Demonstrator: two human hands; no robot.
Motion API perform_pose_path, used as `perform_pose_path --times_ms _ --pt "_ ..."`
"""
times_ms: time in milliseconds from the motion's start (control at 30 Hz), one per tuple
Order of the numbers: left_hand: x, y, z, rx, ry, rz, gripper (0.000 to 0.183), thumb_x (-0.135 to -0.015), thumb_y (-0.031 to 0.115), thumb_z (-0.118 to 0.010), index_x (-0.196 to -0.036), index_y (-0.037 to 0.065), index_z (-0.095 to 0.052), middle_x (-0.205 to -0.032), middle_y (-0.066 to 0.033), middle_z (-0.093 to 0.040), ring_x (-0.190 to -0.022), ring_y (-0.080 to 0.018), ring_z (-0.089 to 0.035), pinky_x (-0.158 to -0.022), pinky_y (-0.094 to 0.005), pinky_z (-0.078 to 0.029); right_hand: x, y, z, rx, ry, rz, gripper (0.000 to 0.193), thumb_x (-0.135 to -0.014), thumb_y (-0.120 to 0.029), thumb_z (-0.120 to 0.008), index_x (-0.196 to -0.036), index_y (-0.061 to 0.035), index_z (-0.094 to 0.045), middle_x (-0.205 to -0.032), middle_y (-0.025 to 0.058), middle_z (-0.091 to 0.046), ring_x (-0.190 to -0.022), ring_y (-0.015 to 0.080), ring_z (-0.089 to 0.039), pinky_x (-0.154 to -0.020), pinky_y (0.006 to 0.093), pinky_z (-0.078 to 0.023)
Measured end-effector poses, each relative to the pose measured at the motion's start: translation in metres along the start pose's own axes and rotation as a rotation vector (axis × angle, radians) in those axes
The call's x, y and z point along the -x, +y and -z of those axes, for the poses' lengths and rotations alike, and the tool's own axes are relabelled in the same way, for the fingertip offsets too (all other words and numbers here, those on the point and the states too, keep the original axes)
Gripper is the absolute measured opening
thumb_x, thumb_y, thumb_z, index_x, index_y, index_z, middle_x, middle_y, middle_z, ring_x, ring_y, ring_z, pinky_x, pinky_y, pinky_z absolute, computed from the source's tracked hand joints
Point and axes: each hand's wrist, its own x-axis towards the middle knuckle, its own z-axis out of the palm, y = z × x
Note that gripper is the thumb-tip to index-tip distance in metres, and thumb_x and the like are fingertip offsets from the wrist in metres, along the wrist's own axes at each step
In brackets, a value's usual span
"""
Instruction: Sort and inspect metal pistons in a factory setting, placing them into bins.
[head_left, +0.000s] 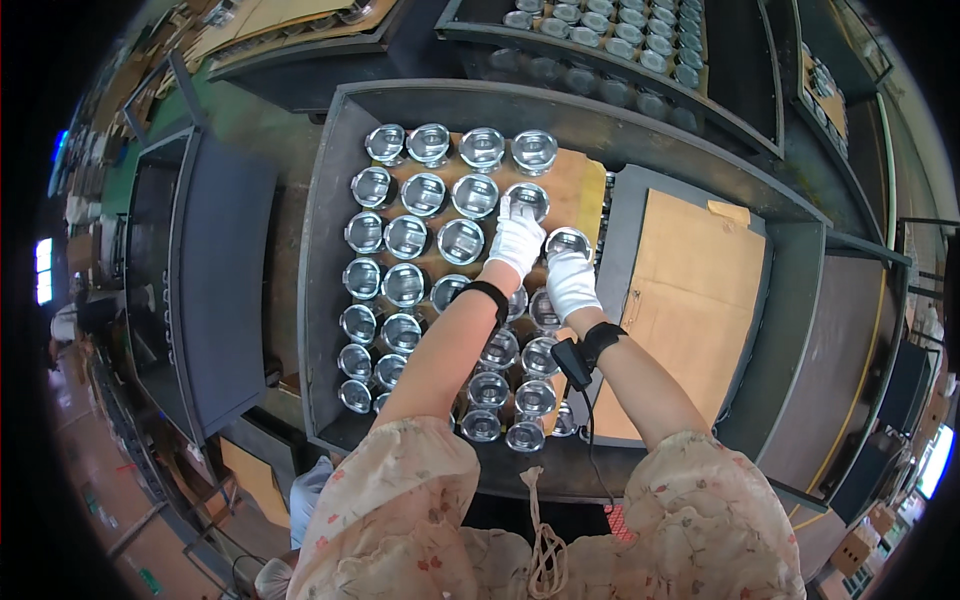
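Note:
Rows of shiny metal pistons (461, 241) stand on brown cardboard (575, 195) inside a large dark metal bin. My left hand (517, 243), in a white glove, has its fingers on a piston (532, 199) in the second row from the far side, at the right end of that row. Close by on the right, my gloved right hand (572, 284) grips another piston (568, 240) from its near side. The gloves partly cover both pistons. My forearms hide some of the nearer ones. Black bands circle both wrists, and a small black device with a cable hangs at the right one.
The bin's grey wall (312, 260) surrounds the pistons. Right of them, a cardboard sheet (692, 300) lies on a dark panel (625, 210). Another bin of pistons (620, 48) stands beyond the far wall. A dark metal cart (222, 300) is at the left.

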Motion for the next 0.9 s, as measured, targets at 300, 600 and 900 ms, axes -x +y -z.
perform_pose_path --times_ms 300,600,900 --pt "0.194 0.032 0.116 0.557 0.047 0.384 0.043 -0.071 0.003 -0.065 -0.114 0.008 -0.064 -0.126 -0.0157 -0.052 -0.123 -0.0339 -0.045 -0.105 -0.0553 -0.030 0.106 -0.003 0.047 0.076 0.281 0.174 0.033 -0.086 -0.017 -0.058 -0.117 -0.0081 -0.057 -0.103 0.0182 -0.063 -0.079 0.0329 -0.065 -0.068 0.0430 -0.055" --pt "0.438 0.095 0.157 0.499 -0.239 0.593 0.027 -0.078 0.014 -0.065 -0.105 0.010 -0.066 -0.129 -0.0140 -0.049 -0.128 -0.0352 -0.039 -0.106 -0.0599 -0.027 0.289 0.037 0.014 0.051 0.119 -0.203 0.029 -0.085 -0.022 -0.061 -0.110 -0.0067 -0.060 -0.093 0.0171 -0.066 -0.085 0.0350 -0.065 -0.072 0.0450 -0.054" --pt "0.534 0.129 0.180 0.512 -0.128 0.786 0.028 -0.078 0.013 -0.063 -0.106 0.008 -0.064 -0.125 -0.0171 -0.054 -0.124 -0.0356 -0.045 -0.106 -0.0533 -0.031 0.326 0.005 0.039 0.120 0.006 -0.159 0.039 -0.087 -0.031 -0.059 -0.118 -0.0060 -0.058 -0.105 0.0219 -0.065 -0.098 0.0382 -0.064 -0.085 0.0471 -0.052"
